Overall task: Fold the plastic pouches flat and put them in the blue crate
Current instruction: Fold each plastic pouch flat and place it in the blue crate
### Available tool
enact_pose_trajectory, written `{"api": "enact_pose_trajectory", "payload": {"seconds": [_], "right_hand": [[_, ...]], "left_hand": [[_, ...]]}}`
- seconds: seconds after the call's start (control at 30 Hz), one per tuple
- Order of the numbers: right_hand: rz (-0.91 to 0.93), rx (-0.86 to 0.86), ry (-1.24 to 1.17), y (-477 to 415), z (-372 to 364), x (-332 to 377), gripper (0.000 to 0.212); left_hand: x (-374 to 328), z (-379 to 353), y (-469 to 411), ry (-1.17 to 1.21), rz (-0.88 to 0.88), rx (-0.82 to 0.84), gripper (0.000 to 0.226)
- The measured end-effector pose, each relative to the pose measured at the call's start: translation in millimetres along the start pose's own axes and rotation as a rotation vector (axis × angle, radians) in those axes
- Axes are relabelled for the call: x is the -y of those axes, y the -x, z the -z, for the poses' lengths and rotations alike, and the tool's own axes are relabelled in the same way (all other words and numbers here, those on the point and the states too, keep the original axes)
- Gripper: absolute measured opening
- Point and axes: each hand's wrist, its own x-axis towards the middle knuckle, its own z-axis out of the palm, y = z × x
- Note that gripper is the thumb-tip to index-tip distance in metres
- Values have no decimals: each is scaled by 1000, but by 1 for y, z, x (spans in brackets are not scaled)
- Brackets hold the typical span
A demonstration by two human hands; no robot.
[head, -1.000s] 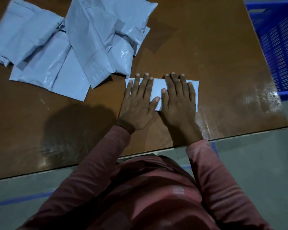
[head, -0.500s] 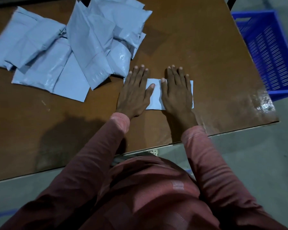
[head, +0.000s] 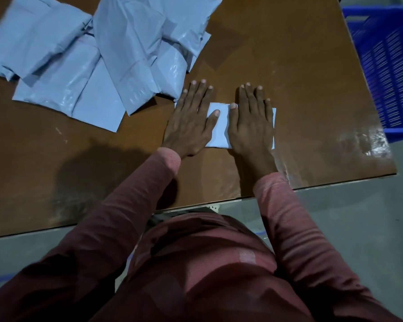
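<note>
A folded pale blue pouch (head: pixel 220 129) lies flat on the brown table (head: pixel 289 77), near its front edge. My left hand (head: pixel 189 122) presses on its left part with straight fingers. My right hand (head: pixel 251 126) lies flat over its right part, fingers straight too. Only the strip between my hands and the right edge of the pouch show. A heap of unfolded pale blue pouches (head: pixel 98 54) covers the back left of the table. The blue crate (head: pixel 386 66) stands on the floor past the table's right edge.
Bare brown tabletop stretches between the folded pouch and the crate, glossy near the right front corner (head: pixel 363 140). Grey floor (head: pixel 358 217) runs along the table's front edge, where my body in a red-brown top stands.
My hands have slid slightly apart on the folded pouch, showing more of it between them. The view has shifted a little; the pouch stays in place.
</note>
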Motion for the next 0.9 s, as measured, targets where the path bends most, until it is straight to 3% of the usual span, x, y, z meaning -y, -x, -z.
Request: {"api": "enact_pose_trajectory", "payload": {"seconds": [0.23, 0.57, 0.9], "right_hand": [[22, -14, -2, -6, 3, 8, 59], [43, -2, 46, -3, -6, 8, 55], [62, 81, 30, -11, 11, -2, 61]], "left_hand": [[-16, 1, 9, 99, 54, -92, 65], [-19, -12, 10, -55, 54, -72, 62], [-31, -2, 4, 21, 75, -46, 65]]}}
